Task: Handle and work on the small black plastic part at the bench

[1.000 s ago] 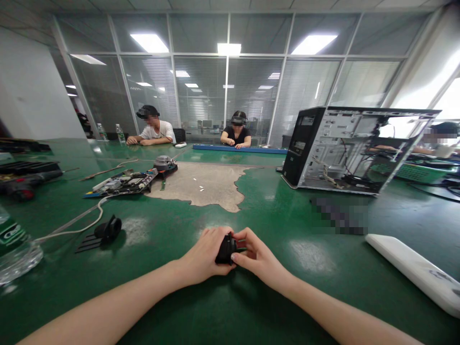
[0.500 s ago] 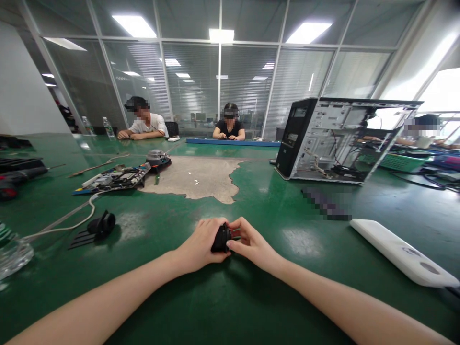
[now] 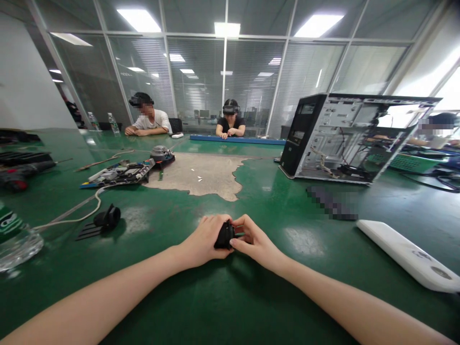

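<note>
Between my two hands, low over the green table (image 3: 172,306), is a small black plastic part (image 3: 223,236), partly covered by fingers. My left hand (image 3: 205,238) is wrapped round it from the left, thumb underneath. From the right, my right hand (image 3: 257,242) grips the part's edge with thumb and fingertips. To the left, another black plastic piece (image 3: 108,218) with a round opening and flat slats lies on the table. What the held part is exactly, I cannot make out.
A circuit board (image 3: 122,173) lies at left, with a cable (image 3: 95,206) before it. A clear bottle (image 3: 21,244) stands near left. On the right are an open computer case (image 3: 298,136) and a white power bank-like bar (image 3: 406,254). Two people (image 3: 230,122) sit across the table.
My view has shifted slightly, so the scene sits a little further right. Both hands keep their hold on the black part, with barely any finger movement. The person opposite has moved their hands.
</note>
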Tool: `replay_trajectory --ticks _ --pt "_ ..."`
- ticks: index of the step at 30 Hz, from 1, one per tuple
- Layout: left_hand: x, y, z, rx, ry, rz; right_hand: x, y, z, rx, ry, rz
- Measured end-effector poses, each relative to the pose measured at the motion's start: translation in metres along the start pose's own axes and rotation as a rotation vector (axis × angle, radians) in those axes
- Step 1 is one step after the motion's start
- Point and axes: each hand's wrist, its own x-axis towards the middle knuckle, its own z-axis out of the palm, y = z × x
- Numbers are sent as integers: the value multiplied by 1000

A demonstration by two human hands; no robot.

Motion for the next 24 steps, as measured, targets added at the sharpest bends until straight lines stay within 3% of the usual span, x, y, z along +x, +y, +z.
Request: replay_trajectory --ticks 12,18,24 --pt "0 0 -1 6 -12 9 0 5 1 -57 6 6" --pt "0 1 -1 17 -19 4 -2 2 1 -124 58 -124" --pt "0 -1 0 9 -11 -14 0 3 2 -101 28 -36"
